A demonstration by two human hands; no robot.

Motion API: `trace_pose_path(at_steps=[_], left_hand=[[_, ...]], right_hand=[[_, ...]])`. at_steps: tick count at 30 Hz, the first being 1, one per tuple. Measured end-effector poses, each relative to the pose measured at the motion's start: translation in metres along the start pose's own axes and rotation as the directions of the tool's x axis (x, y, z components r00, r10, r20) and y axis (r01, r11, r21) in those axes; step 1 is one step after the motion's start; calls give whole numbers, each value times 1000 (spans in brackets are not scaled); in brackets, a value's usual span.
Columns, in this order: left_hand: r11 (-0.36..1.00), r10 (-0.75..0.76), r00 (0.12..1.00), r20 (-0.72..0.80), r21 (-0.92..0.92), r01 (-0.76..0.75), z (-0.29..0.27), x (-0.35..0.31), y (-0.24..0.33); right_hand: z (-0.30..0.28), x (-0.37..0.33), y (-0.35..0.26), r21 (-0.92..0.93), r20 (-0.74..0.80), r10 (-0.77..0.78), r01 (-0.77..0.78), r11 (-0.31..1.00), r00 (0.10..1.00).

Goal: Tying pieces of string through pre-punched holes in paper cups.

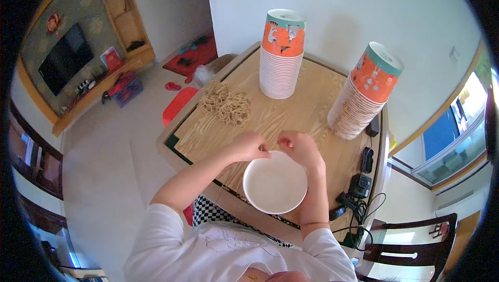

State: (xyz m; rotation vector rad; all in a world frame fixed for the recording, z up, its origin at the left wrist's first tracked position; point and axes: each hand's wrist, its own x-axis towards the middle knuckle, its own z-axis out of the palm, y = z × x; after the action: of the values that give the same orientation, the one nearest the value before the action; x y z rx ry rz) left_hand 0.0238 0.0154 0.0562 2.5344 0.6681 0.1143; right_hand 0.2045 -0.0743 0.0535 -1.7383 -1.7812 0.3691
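A white round paper tub (275, 183) stands open side up at the table's near edge, close to my body, its inside plain white. At its far rim my left hand (252, 146) is closed, thumb and fingertips pressed together touching or just over the rim. My right hand (300, 148) is closed in a pinch just beyond the rim, fingertips turned toward the left hand. Whatever lies between the fingers of either hand is too small or hidden to make out. Left of my hands lies a loose tangled heap of tan string (225, 104).
Two tall stacks of orange and teal paper tubs, a far stack (282, 53) and a right stack (366, 91), stand upside down on the wooden table (208, 139). Black adapters and cables (358, 186) line the right edge. A dark chair (416, 245) stands at right, a red stool (179, 103) at left.
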Motion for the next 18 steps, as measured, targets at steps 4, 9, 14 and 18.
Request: trace_pose_path(at_steps=[4, 9, 14, 18], left_hand=[[824, -153, 985, 75, -541, 169, 35, 7, -38], [489, -351, 934, 62, -839, 239, 48, -4, -23], [392, -395, 919, 14, -901, 183, 54, -15, -14], [546, -336, 940, -55, -825, 147, 57, -24, -13]], right_hand=[[3, 0, -10, 57, -15, -53, 54, 997, 998], [4, 3, -8, 48, 2, -45, 45, 998, 999], [12, -2, -3, -35, 183, 5, 1, 999, 983], [9, -3, -10, -50, 294, -16, 32, 998, 956]])
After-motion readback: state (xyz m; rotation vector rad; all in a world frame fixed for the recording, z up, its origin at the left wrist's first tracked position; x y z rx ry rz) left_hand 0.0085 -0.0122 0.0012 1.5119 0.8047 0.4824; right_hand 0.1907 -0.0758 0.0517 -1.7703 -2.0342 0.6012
